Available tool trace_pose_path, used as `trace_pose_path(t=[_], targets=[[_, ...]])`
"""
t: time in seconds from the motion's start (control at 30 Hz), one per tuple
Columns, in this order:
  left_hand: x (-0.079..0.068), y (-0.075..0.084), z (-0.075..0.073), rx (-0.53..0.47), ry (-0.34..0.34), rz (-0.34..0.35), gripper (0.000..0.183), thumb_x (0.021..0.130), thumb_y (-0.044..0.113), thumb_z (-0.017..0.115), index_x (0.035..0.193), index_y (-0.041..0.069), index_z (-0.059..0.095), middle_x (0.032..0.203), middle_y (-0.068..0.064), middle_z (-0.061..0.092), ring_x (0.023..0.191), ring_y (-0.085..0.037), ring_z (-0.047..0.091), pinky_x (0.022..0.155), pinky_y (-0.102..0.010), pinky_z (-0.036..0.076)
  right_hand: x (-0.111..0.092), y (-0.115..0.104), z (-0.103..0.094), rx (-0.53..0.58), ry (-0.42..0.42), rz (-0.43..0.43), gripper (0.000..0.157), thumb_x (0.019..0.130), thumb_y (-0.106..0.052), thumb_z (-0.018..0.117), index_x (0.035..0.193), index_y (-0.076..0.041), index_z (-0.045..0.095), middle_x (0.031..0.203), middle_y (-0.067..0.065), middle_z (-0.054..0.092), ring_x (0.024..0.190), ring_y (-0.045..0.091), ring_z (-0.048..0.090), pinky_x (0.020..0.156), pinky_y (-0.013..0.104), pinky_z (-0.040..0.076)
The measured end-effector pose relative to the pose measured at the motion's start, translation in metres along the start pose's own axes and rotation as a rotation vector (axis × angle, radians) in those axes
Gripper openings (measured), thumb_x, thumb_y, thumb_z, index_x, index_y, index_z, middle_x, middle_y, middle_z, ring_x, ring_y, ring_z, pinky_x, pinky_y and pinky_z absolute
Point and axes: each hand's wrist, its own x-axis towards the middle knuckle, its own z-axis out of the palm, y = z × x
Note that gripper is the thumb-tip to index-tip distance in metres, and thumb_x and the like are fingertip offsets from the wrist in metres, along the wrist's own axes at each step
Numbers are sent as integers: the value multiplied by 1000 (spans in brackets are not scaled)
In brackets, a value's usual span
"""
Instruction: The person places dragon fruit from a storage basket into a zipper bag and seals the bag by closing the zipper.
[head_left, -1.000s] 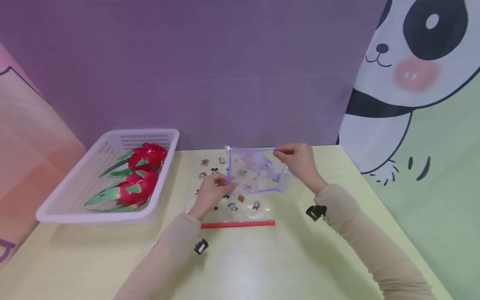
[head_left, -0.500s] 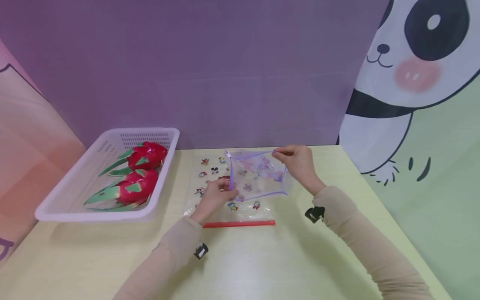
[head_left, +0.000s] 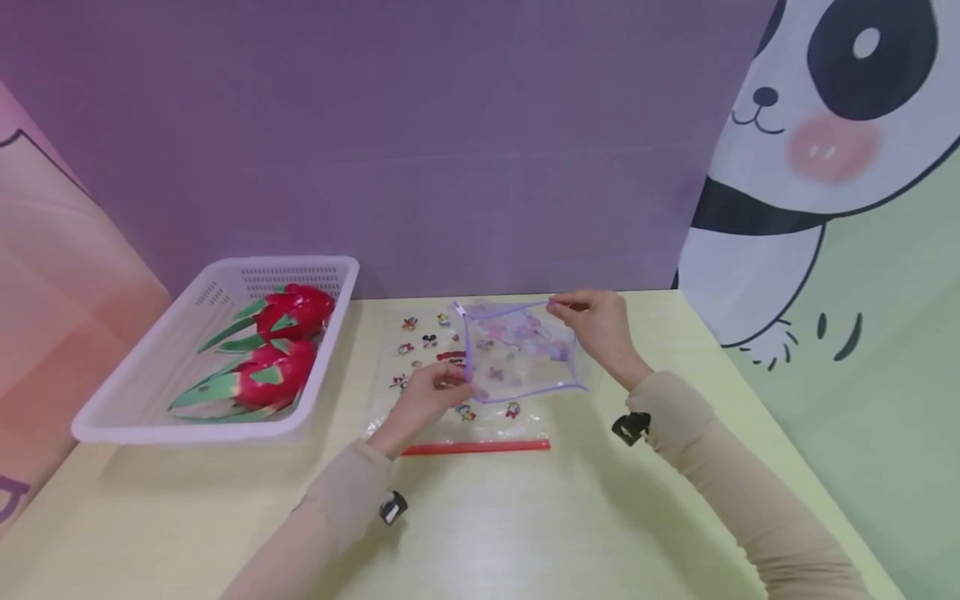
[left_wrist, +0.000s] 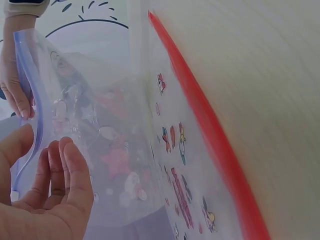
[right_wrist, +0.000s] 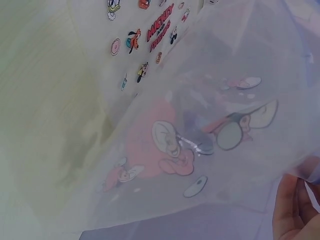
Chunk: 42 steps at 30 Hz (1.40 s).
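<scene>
Between both hands a small clear zip bag (head_left: 517, 358) with purple edging and pink cartoon prints is held up, its purple-edged mouth spread apart. My left hand (head_left: 431, 396) holds its left edge; in the left wrist view the purple strip passes between the thumb and curled fingers (left_wrist: 75, 165), with a gap visible between them. My right hand (head_left: 600, 329) pinches the far right part of the purple edge. Below the raised bag, a larger clear zip bag (head_left: 442, 425) with cartoon prints and a red slider strip (head_left: 480, 447) lies flat on the table, partly covered by the smaller bag and left hand.
A white perforated plastic basket (head_left: 341, 333) stands at the left of the pale wooden table (head_left: 510, 525). It holds two red dragon fruits (head_left: 273, 375) with green scales. Behind the table hangs a purple backdrop (head_left: 450, 150); a panda print (head_left: 757, 267) is on the right.
My left hand has lowered slightly, drawing the bag's near edge down, and its purple mouth shows wider. The right hand stays nearly in place. Basket and larger bag have not moved.
</scene>
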Motion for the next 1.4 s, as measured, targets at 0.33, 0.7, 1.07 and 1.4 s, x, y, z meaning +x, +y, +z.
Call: trace_pose_path(t=[0.33,0.7,1.07,1.4], targets=[[-18,-7,-10,180,-3,53,25,84,14,64,109,10,63,108,-4,65,97,-19,62,83,-32,53,-1,2,2,30,-6,9,16,80,-15,70,92,-3,73,89,14,71,69,15,62,53,15,46],[-53,-1,-43,590,34,210,38,84,20,65,121,15,58,127,-3,57,120,-25,50,97,-46,43,0,4,0,20,4,23,16,80,-15,70,92,-4,72,90,14,71,72,14,61,54,16,46],[-85,14,-118,952,103,305,59,79,22,71,130,5,48,134,-15,46,124,-35,41,95,-55,42,0,5,-1,-2,18,28,16,81,-15,70,92,-4,72,89,13,71,72,12,60,55,15,45],[-76,3,-204,1022,91,155,76,72,26,75,129,-10,41,131,-31,39,118,-48,36,91,-64,38,2,6,-2,-8,18,43,17,81,-15,70,93,-4,72,90,14,71,71,10,59,54,15,45]])
